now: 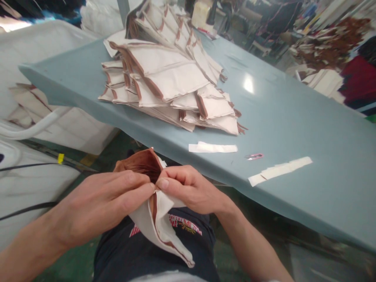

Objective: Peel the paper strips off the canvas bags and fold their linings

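Note:
Between my two hands is a cream fabric piece point(170, 231) with a brown lining, perhaps a pouch, held in front of my body off the table. My left hand point(102, 199) pinches its edge, fingers pressed together near the middle of the seam. Right beside those fingertips, my right hand point(189, 186) grips the same edge between thumb and curled forefinger. Above the hands the brown lining point(141, 162) gapes upward; a narrow cream end hangs below. What lies right under the fingertips is hidden.
Stacked cream and brown fabric pieces point(173, 74) cover the far left of the blue table point(293, 129). Nearer its front edge lie two white label strips point(216, 148) and pink thread snips point(255, 156). White bins point(88, 129) stand at left.

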`<action>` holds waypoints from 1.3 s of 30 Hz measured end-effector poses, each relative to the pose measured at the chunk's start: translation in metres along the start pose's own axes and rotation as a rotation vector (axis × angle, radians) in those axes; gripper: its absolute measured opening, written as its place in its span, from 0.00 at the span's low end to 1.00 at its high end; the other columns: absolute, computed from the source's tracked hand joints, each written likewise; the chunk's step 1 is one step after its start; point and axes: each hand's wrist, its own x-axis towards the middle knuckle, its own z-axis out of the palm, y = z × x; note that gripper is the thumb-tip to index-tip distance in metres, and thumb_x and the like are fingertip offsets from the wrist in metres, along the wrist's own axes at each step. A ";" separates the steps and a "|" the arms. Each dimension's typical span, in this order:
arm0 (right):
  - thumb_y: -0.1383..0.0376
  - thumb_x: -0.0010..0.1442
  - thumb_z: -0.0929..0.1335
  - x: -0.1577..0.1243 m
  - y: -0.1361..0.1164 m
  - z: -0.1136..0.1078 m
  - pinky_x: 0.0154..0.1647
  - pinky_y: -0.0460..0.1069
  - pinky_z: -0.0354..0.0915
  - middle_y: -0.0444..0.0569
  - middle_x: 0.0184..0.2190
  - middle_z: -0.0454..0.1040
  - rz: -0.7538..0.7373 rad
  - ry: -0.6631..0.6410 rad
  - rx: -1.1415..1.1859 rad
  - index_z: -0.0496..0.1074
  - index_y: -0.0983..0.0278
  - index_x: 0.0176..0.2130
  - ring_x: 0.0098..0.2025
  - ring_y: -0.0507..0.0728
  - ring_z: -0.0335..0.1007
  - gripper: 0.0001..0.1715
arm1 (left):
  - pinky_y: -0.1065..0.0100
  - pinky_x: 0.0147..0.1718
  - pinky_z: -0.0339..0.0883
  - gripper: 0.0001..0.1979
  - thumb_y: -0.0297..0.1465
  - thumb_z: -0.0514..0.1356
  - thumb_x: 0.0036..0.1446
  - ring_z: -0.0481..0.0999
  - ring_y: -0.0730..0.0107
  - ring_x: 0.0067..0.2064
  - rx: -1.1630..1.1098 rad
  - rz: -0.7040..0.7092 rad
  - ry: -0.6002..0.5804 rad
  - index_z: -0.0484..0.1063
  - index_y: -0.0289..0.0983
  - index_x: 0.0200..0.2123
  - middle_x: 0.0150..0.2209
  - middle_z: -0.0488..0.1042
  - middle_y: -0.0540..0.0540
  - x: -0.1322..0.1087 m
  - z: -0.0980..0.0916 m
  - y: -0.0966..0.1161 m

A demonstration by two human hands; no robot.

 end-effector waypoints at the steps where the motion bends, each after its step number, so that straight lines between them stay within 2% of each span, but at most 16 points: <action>1: 0.37 0.70 0.76 -0.001 -0.001 -0.001 0.30 0.48 0.50 0.37 0.27 0.59 -0.024 -0.003 -0.033 0.68 0.62 0.32 0.30 0.50 0.51 0.36 | 0.70 0.53 0.83 0.22 0.18 0.53 0.76 0.91 0.64 0.49 0.011 0.009 -0.012 0.78 0.40 0.62 0.50 0.90 0.45 0.001 0.000 0.001; 4: 0.38 0.71 0.76 -0.003 -0.001 -0.003 0.31 0.48 0.50 0.37 0.27 0.59 -0.059 -0.014 -0.066 0.68 0.61 0.31 0.31 0.50 0.51 0.35 | 0.72 0.55 0.80 0.25 0.13 0.51 0.74 0.90 0.66 0.52 0.074 0.055 -0.007 0.79 0.36 0.62 0.51 0.89 0.43 0.004 0.000 0.003; 9: 0.36 0.70 0.76 -0.002 0.002 -0.007 0.29 0.48 0.48 0.36 0.27 0.58 -0.004 -0.066 -0.009 0.68 0.61 0.33 0.29 0.49 0.49 0.36 | 0.74 0.54 0.76 0.25 0.11 0.49 0.74 0.86 0.70 0.49 0.091 0.051 0.012 0.80 0.34 0.60 0.48 0.86 0.45 0.013 0.001 0.007; 12: 0.37 0.69 0.77 -0.001 0.002 -0.009 0.28 0.48 0.48 0.36 0.26 0.59 0.008 -0.106 -0.009 0.70 0.62 0.34 0.28 0.49 0.49 0.34 | 0.75 0.48 0.74 0.22 0.14 0.49 0.77 0.85 0.72 0.44 0.074 0.026 0.038 0.79 0.36 0.56 0.43 0.85 0.49 0.020 0.000 0.012; 15: 0.38 0.68 0.78 0.000 0.004 -0.008 0.28 0.47 0.48 0.35 0.25 0.59 -0.003 -0.100 -0.003 0.71 0.62 0.33 0.27 0.49 0.49 0.34 | 0.74 0.40 0.71 0.17 0.21 0.49 0.83 0.83 0.73 0.39 0.044 -0.005 0.092 0.77 0.40 0.53 0.39 0.83 0.52 0.027 -0.002 0.016; 17: 0.38 0.67 0.78 0.000 0.005 -0.008 0.27 0.47 0.48 0.35 0.25 0.59 -0.015 -0.083 -0.014 0.71 0.62 0.33 0.27 0.49 0.49 0.34 | 0.75 0.37 0.71 0.16 0.25 0.49 0.86 0.82 0.74 0.37 0.030 -0.020 0.125 0.76 0.42 0.52 0.39 0.83 0.52 0.030 -0.003 0.018; 20: 0.38 0.68 0.77 -0.001 0.004 -0.008 0.27 0.47 0.49 0.35 0.26 0.58 -0.033 -0.069 -0.061 0.70 0.61 0.33 0.27 0.49 0.49 0.33 | 0.76 0.38 0.72 0.13 0.27 0.53 0.85 0.84 0.75 0.36 -0.026 -0.067 0.170 0.75 0.44 0.47 0.38 0.85 0.54 0.030 -0.004 0.021; 22: 0.38 0.70 0.76 -0.002 0.001 -0.008 0.27 0.47 0.49 0.36 0.26 0.58 -0.059 -0.070 -0.125 0.70 0.61 0.33 0.27 0.50 0.49 0.33 | 0.77 0.38 0.73 0.08 0.29 0.58 0.82 0.84 0.75 0.35 -0.094 -0.173 0.136 0.76 0.45 0.46 0.37 0.86 0.55 0.026 -0.006 0.022; 24: 0.40 0.73 0.74 -0.004 -0.004 -0.008 0.27 0.47 0.50 0.36 0.26 0.60 -0.099 -0.064 -0.228 0.70 0.61 0.34 0.27 0.50 0.51 0.31 | 0.78 0.35 0.72 0.03 0.34 0.63 0.78 0.84 0.74 0.32 -0.207 -0.355 0.065 0.79 0.45 0.47 0.36 0.86 0.57 0.023 -0.009 0.021; 26: 0.44 0.78 0.71 -0.008 -0.008 -0.008 0.30 0.48 0.54 0.38 0.26 0.65 -0.167 -0.051 -0.372 0.71 0.61 0.35 0.28 0.51 0.55 0.28 | 0.78 0.29 0.70 0.05 0.37 0.66 0.74 0.82 0.73 0.29 -0.372 -0.524 -0.006 0.81 0.44 0.45 0.33 0.85 0.57 0.022 -0.013 0.020; 28: 0.48 0.82 0.67 -0.012 -0.012 -0.007 0.34 0.48 0.57 0.41 0.29 0.71 -0.260 -0.035 -0.549 0.72 0.61 0.37 0.30 0.52 0.62 0.24 | 0.78 0.26 0.67 0.09 0.38 0.66 0.72 0.78 0.73 0.26 -0.533 -0.589 -0.100 0.81 0.43 0.39 0.29 0.82 0.57 0.024 -0.018 0.018; 30: 0.53 0.85 0.63 -0.016 -0.015 -0.006 0.38 0.49 0.60 0.45 0.33 0.77 -0.344 -0.018 -0.727 0.73 0.60 0.39 0.34 0.53 0.68 0.22 | 0.78 0.27 0.65 0.14 0.38 0.64 0.74 0.74 0.75 0.26 -0.599 -0.586 -0.192 0.80 0.42 0.34 0.27 0.79 0.58 0.030 -0.023 0.017; 32: 0.55 0.86 0.61 -0.020 -0.017 -0.005 0.42 0.50 0.62 0.48 0.36 0.80 -0.390 0.001 -0.878 0.72 0.60 0.41 0.38 0.56 0.73 0.22 | 0.78 0.29 0.64 0.18 0.38 0.60 0.78 0.73 0.75 0.27 -0.597 -0.552 -0.228 0.79 0.41 0.33 0.27 0.77 0.58 0.036 -0.027 0.017; 35: 0.57 0.87 0.60 -0.024 -0.019 -0.003 0.42 0.51 0.62 0.49 0.37 0.81 -0.415 0.036 -1.026 0.71 0.59 0.41 0.39 0.57 0.74 0.21 | 0.77 0.31 0.63 0.20 0.38 0.59 0.80 0.75 0.75 0.28 -0.557 -0.480 -0.210 0.78 0.41 0.33 0.27 0.78 0.58 0.043 -0.027 0.016; 39: 0.58 0.87 0.59 -0.025 -0.018 -0.004 0.40 0.50 0.61 0.48 0.35 0.80 -0.433 0.054 -1.053 0.71 0.60 0.41 0.37 0.56 0.73 0.21 | 0.75 0.28 0.61 0.19 0.36 0.62 0.78 0.72 0.75 0.26 -0.546 -0.414 -0.162 0.75 0.42 0.30 0.25 0.76 0.57 0.048 -0.021 0.014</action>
